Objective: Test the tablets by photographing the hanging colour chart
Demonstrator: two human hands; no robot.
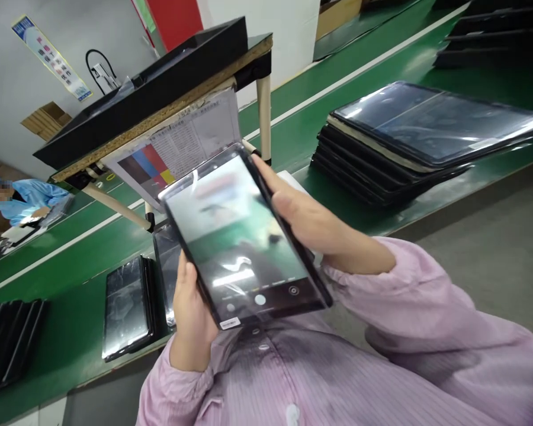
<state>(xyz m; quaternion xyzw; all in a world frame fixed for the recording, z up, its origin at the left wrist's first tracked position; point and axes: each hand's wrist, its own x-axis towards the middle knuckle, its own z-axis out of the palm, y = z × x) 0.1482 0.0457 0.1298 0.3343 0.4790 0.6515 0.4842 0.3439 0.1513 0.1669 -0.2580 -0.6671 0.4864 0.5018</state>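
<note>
Held up in front of my chest is a black-framed tablet [240, 236], tilted, its screen lit with a camera app and a blurred picture. A small white label sits at its lower left corner. My left hand [190, 307] grips the tablet's left edge near the bottom, thumb at the rim and the other fingers hidden behind. On the opposite side my right hand [306, 219] is wrapped round the upper right edge, its fingers partly behind the tablet. Another tablet [165, 260] lies on the bench, partly covered by the held one and my left hand.
A stack of tablets [395, 130] lies on the green bench [288, 142] at right, with more stacks beyond. Several tablets [127, 307] lie at left. A wooden shelf [266, 44] carries a black tray [160, 77]; a printed chart [182, 142] hangs below. A person in blue [35, 198] sits far left.
</note>
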